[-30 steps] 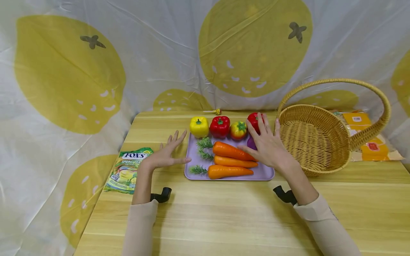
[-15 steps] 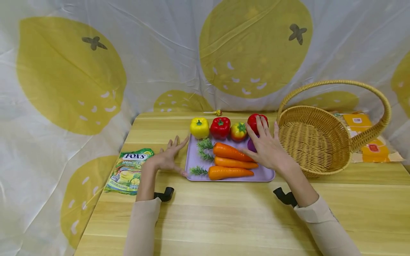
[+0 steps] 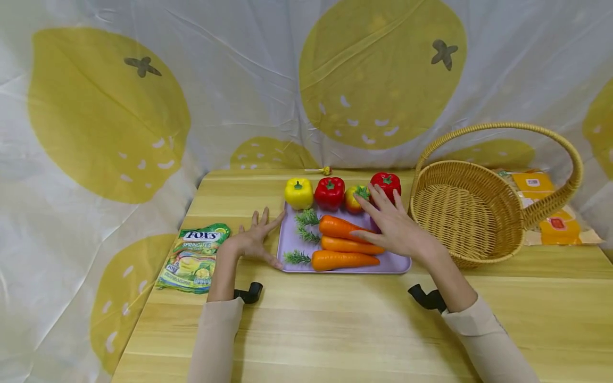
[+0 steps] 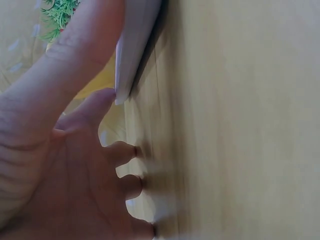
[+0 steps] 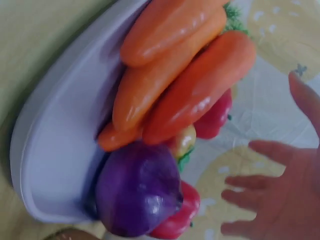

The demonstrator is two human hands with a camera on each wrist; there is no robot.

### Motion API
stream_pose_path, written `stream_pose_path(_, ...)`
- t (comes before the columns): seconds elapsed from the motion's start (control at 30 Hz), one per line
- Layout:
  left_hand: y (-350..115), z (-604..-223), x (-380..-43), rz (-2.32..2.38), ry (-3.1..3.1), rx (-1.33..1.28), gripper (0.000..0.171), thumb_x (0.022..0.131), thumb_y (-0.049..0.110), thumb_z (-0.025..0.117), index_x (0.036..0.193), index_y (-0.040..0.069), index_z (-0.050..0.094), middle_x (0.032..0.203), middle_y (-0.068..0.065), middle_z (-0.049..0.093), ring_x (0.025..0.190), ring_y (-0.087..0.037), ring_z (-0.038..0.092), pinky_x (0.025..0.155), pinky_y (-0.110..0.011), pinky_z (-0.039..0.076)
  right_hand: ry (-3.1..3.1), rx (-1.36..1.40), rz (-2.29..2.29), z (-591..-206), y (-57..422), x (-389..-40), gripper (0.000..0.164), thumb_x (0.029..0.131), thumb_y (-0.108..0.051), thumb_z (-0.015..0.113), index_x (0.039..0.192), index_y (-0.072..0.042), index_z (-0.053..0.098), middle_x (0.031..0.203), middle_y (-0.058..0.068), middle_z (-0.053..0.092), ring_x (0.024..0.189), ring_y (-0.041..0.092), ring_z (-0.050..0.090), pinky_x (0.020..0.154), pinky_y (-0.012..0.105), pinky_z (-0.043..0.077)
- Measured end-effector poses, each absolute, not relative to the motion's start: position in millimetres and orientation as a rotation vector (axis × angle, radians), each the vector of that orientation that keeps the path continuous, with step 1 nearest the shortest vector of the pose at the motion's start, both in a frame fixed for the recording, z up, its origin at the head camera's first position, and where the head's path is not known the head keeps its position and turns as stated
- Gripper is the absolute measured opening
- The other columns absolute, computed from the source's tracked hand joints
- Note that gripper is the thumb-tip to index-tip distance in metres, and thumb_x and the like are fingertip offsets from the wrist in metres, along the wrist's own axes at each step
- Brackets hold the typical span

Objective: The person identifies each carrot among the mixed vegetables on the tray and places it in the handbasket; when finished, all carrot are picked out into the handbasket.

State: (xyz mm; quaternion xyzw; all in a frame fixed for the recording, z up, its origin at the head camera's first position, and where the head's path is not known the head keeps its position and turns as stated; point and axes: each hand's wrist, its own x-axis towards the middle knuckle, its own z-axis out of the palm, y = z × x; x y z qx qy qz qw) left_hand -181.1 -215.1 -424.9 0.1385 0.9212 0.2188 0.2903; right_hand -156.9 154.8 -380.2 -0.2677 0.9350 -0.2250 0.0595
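A lilac tray bears several orange carrots with green tops. Along its back stand a yellow bell pepper, a red bell pepper, a red-and-yellow tomato-like fruit and another red bell pepper. My left hand is spread at the tray's left edge; in the left wrist view its index fingertip touches the tray's corner. Above the tray's right part hovers my right hand, fingers spread, holding nothing. It hides the purple onion, which shows in the right wrist view.
A wicker basket with a tall handle stands right of the tray. Behind it lies an orange-and-white package. A green candy bag is beside my left wrist. A lollipop lies at the table's back edge, before a lemon-print curtain.
My left hand has moved right to the tray's edge, its thumb lowering to the front left corner. My right hand has shifted slightly left and toward me over the carrots.
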Motion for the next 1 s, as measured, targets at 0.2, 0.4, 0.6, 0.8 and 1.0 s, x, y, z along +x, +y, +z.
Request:
stream_pose_path(0.2, -216, -424, -180, 0.576, 2.456, 0.372, 0.138, 0.069, 0.046, 0.094, 0.167, 0.032, -0.002, 0.169, -0.02, -0.028, 0.154, -0.047, -0.03, 0.116, -0.081, -0.012, 2.654, -0.964, -0.95, -389, 140, -158, 0.073, 0.097, -0.043, 0.072, 0.16, -0.02, 0.042, 0.169, 0.018, 0.03, 0.157, 0.042, 0.028, 0.124, 0.069, 0.023)
stream_pose_path(0.4, -217, -424, -179, 0.578, 2.464, 0.372, 0.137, 0.07, 0.048, 0.094, 0.167, 0.032, -0.001, 0.169, -0.02, -0.028, 0.154, -0.047, -0.03, 0.117, -0.08, -0.012, 2.578, -1.001, -1.079, -402, 124, -163, 0.064, 0.094, -0.032, 0.077, 0.152, -0.019, 0.054, 0.158, 0.024, 0.045, 0.144, 0.045, 0.047, 0.114, 0.067, 0.041)
stream_pose_path(0.6, -216, -425, -180, 0.569, 2.466, 0.374, 0.137, 0.07, 0.049, 0.093, 0.167, 0.033, -0.002, 0.17, -0.019, -0.027, 0.155, -0.046, -0.029, 0.117, -0.08, -0.011, 2.551, -0.913, -1.197, -405, 117, -166, 0.058, 0.093, -0.019, 0.078, 0.148, -0.018, 0.059, 0.149, 0.017, 0.056, 0.137, 0.039, 0.054, 0.11, 0.058, 0.048)
stream_pose_path(0.8, -215, -426, -180, 0.578, 2.469, 0.372, 0.137, 0.07, 0.047, 0.094, 0.167, 0.033, -0.001, 0.17, -0.019, -0.026, 0.155, -0.046, -0.028, 0.117, -0.081, -0.009, 2.499, -0.781, -1.33, -407, 114, -170, 0.051, 0.093, -0.014, 0.078, 0.142, -0.016, 0.065, 0.142, 0.008, 0.067, 0.13, 0.03, 0.063, 0.106, 0.05, 0.054)
stream_pose_path(1.0, -216, -426, -179, 0.58, 2.466, 0.366, 0.137, 0.07, 0.047, 0.094, 0.167, 0.032, -0.002, 0.17, -0.019, -0.026, 0.155, -0.046, -0.028, 0.117, -0.081, -0.009, 2.491, -0.728, -1.384, -409, 113, -173, 0.046, 0.092, -0.013, 0.079, 0.137, -0.015, 0.069, 0.137, 0.006, 0.071, 0.125, 0.029, 0.065, 0.104, 0.049, 0.056)
